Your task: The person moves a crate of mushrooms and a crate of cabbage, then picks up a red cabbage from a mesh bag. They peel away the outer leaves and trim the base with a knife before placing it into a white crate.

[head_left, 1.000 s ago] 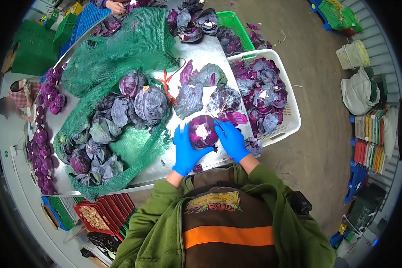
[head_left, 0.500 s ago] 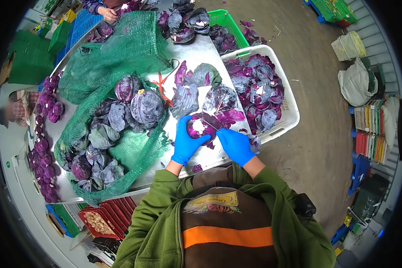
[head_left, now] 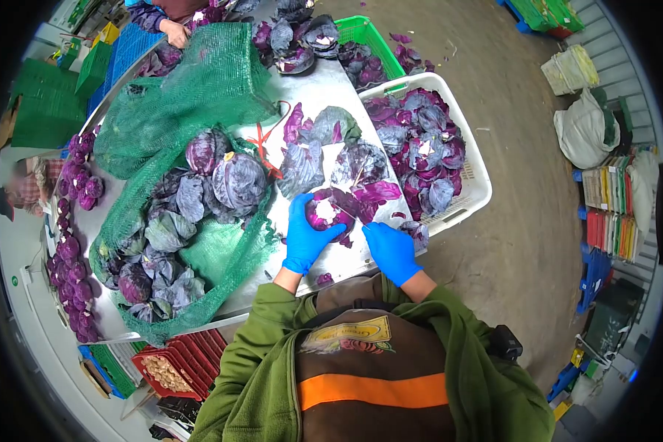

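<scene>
A trimmed purple cabbage point(head_left: 324, 212) with its pale cut stem facing up sits on the metal table in front of me. My left hand point(head_left: 307, 237), in a blue glove, is wrapped around its left side. On the right, my gloved right hand point(head_left: 392, 250) is closed around a knife point(head_left: 351, 205), whose handle is hidden in the fist. The blade lies by the cabbage's upper right side. Just beyond are a bright purple leaf point(head_left: 376, 193) and loose dark outer leaves point(head_left: 302, 166).
A green mesh sack point(head_left: 214, 81) with whole cabbages point(head_left: 240, 183) spreads on the left. Trimmed cabbages point(head_left: 68, 249) line the far-left edge. A white crate point(head_left: 481, 184) of leaves stands right, a green crate point(head_left: 381, 46) behind it. Another person's hand point(head_left: 175, 33) is at the far end.
My right hand has drawn slightly right and down from the cabbage. The blade now looks broader than its earlier thin line. My left hand keeps its hold.
</scene>
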The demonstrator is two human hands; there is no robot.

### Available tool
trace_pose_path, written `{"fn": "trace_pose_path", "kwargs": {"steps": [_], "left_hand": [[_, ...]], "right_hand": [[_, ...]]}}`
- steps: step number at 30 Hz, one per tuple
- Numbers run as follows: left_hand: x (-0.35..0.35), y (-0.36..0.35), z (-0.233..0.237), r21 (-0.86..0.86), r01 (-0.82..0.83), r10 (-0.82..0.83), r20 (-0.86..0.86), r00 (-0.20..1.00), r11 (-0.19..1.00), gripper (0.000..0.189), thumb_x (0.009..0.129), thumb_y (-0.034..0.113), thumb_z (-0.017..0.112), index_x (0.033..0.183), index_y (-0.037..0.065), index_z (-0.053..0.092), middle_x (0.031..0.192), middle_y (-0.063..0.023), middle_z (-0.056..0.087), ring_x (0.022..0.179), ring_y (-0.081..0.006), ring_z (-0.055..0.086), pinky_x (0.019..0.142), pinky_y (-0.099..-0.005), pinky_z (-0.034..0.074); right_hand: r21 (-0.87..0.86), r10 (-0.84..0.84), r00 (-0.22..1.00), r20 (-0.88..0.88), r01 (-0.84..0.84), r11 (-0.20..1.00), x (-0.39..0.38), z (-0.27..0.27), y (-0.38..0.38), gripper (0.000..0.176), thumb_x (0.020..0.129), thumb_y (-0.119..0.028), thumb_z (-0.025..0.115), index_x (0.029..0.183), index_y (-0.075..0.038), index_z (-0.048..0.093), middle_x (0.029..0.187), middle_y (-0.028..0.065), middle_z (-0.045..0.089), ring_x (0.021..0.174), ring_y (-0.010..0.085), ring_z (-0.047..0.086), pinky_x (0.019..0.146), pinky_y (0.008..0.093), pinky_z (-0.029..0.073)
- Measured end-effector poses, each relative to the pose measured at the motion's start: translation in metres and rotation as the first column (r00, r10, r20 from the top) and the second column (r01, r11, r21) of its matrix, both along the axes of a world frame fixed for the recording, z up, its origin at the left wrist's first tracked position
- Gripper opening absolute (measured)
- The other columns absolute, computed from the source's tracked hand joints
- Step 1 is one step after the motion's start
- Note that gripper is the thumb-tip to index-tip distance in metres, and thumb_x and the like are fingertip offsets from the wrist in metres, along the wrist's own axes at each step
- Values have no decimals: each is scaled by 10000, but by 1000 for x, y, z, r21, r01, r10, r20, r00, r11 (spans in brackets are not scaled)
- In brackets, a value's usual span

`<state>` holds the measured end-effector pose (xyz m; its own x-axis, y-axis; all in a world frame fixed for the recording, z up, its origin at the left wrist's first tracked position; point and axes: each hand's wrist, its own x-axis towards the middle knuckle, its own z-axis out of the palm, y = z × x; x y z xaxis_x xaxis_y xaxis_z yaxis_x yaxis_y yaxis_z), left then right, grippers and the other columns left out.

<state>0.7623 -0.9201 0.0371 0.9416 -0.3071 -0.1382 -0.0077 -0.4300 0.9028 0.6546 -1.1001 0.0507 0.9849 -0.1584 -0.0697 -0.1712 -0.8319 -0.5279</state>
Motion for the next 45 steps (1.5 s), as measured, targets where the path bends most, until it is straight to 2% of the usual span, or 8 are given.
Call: {"fn": "trace_pose_path", "kwargs": {"steps": [10,13,22,25,30,32,40,45], "left_hand": [[-8,1,7,30,10,-11,29,1000,999,871,592,241,915,1287,25,436,1247,-178,477,1156,-333,509,1016,-403,429],[-8,-1,10,35,39,-40,11,999,999,897,606,245,915,1317,22,416,1281,-171,468,1176,-307,507,1028,-387,428],[-18,11,0,38,24,-25,33,999,999,909,615,236,909,1337,14,402,1370,-223,422,1275,-355,446,1089,-407,378],[-15,22,-13,6,20,-19,-59,998,1000,972,627,273,917,1379,5,363,1415,-213,376,1326,-336,401,1123,-406,347],[-17,12,-15,-19,-47,45,-120,992,999,1055,617,337,924,1412,-25,332,1417,-217,377,1312,-324,416,1115,-406,356],[-13,3,-5,53,-229,235,-214,948,972,1140,598,410,930,1428,-69,310,1396,-218,410,1286,-311,442,1102,-397,366],[-37,37,-17,-49,-49,43,-114,993,998,1106,584,338,948,1424,-24,326,1401,-199,402,1279,-291,454,1098,-399,376],[-43,37,-7,-101,49,-56,-76,995,994,1220,569,350,952,1480,-26,233,1425,-204,367,1306,-299,429,1105,-401,370]], "right_hand": [[702,-247,934,-258,357,616,42,-23,-19,436,923,-425,630,1198,-88,610,1000,159,681,896,359,670,754,434,509],[368,-100,995,-19,100,925,69,-15,6,554,858,-453,713,1225,-54,600,946,110,661,910,278,661,850,357,505],[299,-215,976,39,194,934,69,-69,-10,377,912,-414,639,973,-43,652,897,167,670,807,349,662,693,434,516],[698,-217,858,-465,507,505,76,-46,-29,395,889,-378,710,1063,-30,644,829,68,663,672,160,618,608,316,495],[709,-50,853,-519,462,533,65,-47,-4,456,859,-374,745,1126,-21,633,866,68,664,716,153,611,634,307,495],[741,-129,991,-45,120,661,57,-67,4,463,855,-359,744,1135,-9,627,912,102,688,773,191,650,684,338,512],[229,-319,943,97,291,929,60,-36,-26,496,796,-376,770,1163,-82,613,1004,96,671,871,282,646,766,396,519],[665,199,822,-533,262,700,78,-16,-13,553,792,-480,780,1086,-23,675,850,85,661,760,179,637,693,322,517]]}}
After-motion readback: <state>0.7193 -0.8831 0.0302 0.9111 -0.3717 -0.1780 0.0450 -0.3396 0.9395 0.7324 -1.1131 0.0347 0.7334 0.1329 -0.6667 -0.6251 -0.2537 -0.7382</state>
